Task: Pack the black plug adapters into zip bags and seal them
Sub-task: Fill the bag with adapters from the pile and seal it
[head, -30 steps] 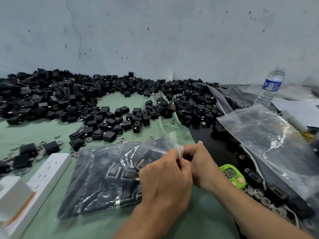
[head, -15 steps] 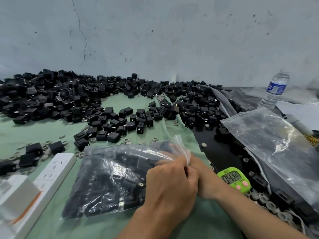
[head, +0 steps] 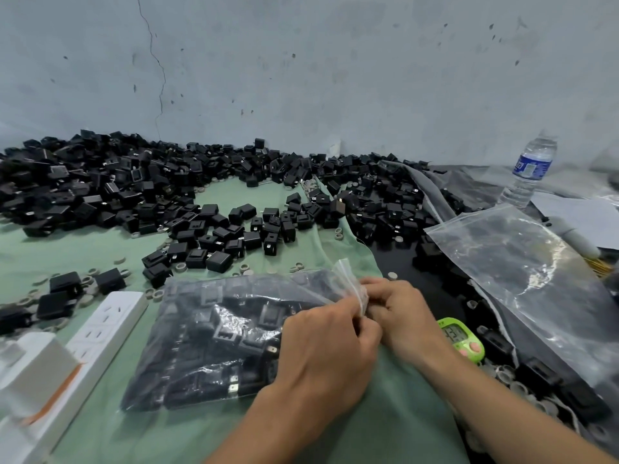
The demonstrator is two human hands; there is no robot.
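Head view. One filled zip bag lies flat on the green cloth covering the counter. It holds black plug adapters, too overlapped to count. Two hands are on it: the left hand and the right hand meet at the bag's right end, and both pinch its raised mouth strip between curled fingers.

Behind the filled bag a loose heap of adapters spreads across the counter, far too many to count, with small grey rings scattered among them. Right of the bag lie one green timer and one empty clear bag. Beyond that empty bag stands one water bottle. Left of the filled bag lies one white power strip.
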